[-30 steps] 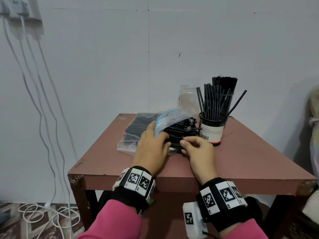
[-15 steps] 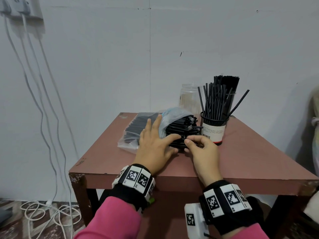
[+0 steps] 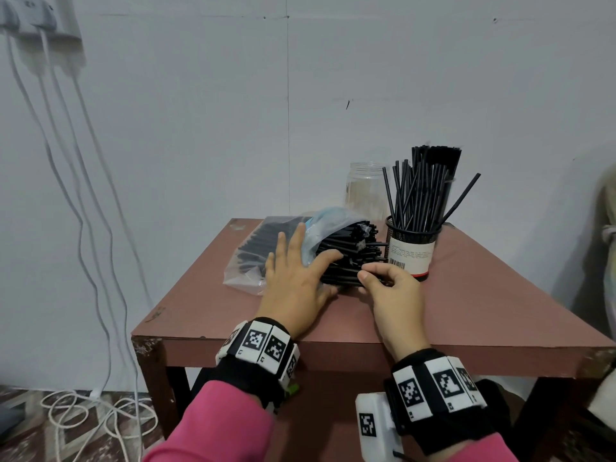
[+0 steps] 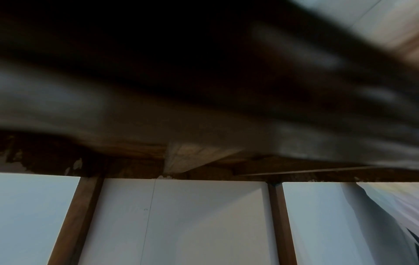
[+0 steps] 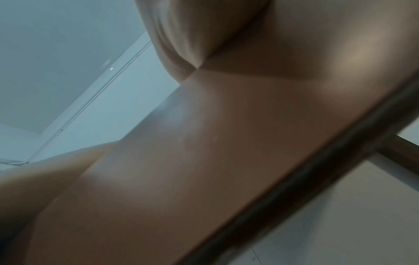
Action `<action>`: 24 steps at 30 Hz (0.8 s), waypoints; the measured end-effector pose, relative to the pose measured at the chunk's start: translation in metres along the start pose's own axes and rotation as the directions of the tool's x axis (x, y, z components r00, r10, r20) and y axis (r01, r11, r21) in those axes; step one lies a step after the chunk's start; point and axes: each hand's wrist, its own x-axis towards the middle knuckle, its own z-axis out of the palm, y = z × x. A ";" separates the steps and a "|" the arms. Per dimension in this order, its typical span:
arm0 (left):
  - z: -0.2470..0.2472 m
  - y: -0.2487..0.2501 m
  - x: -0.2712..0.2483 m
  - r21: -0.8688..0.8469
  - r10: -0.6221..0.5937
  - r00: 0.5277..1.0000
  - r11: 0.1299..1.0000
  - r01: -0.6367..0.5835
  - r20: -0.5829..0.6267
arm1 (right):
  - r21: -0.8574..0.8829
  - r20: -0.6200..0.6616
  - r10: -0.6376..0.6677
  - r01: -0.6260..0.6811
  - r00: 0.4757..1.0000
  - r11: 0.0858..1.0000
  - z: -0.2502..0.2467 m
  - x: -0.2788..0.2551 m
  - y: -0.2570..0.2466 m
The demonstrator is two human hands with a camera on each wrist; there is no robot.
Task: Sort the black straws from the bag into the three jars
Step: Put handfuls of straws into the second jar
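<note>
A clear plastic bag full of black straws lies on the brown table, its open mouth toward the right. My left hand lies flat on the bag with straight, spread fingers. My right hand pinches straw ends sticking out of the bag's mouth. Just right of the bag stands a black mesh cup with many straws upright in it. Behind it an empty clear jar stands; a further holder packed with straws shows behind the cup. Both wrist views are blurred and show only the table and wall.
The table's near edge runs just under my wrists, and the wall is close behind the jars. White cables hang at the left down to the floor. A pale object sits at the right edge.
My left hand went from gripping the bag's mouth to lying flat with fingers spread. The right hand stayed at the straw ends, pinching them.
</note>
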 end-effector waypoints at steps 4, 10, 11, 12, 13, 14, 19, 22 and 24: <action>0.001 -0.001 0.000 0.017 0.010 1.000 1.000 -0.010 0.027 | 0.000 0.015 -0.037 0.037 0.999 0.999 0.000 -0.003 -0.004; 0.002 0.000 0.001 0.063 -0.122 0.991 0.991 0.119 0.047 | 0.034 -0.072 -0.115 0.118 0.991 0.992 -0.002 -0.012 -0.009; 0.003 0.000 0.001 0.071 -0.125 0.991 0.990 0.122 0.046 | 0.050 -0.089 -0.122 0.127 0.988 0.991 -0.002 -0.013 -0.011; 0.002 0.001 0.001 0.081 -0.125 0.991 0.989 0.122 0.041 | 0.077 -0.102 -0.130 0.138 0.986 0.987 -0.002 -0.013 -0.012; 0.003 0.001 0.001 0.090 -0.125 0.992 0.988 0.122 0.033 | 0.118 -0.110 -0.128 0.141 0.986 0.983 -0.002 -0.014 -0.014; 0.003 0.001 0.001 0.098 -0.126 0.992 0.988 0.123 0.021 | 0.162 -0.109 -0.119 0.136 0.987 0.977 -0.002 -0.013 -0.015; 0.005 0.000 0.002 0.120 -0.124 0.992 0.985 0.125 -0.017 | 0.063 -0.082 -0.115 0.121 0.990 0.991 0.000 -0.014 -0.013; 0.006 -0.002 0.002 0.107 -0.104 0.994 0.989 0.106 -0.026 | -0.156 -0.026 -0.217 0.211 0.976 0.965 0.011 -0.020 -0.011; 0.006 -0.003 0.002 0.085 -0.088 0.996 0.992 0.090 -0.034 | -0.248 0.039 -0.254 0.256 0.966 0.934 0.017 -0.020 -0.010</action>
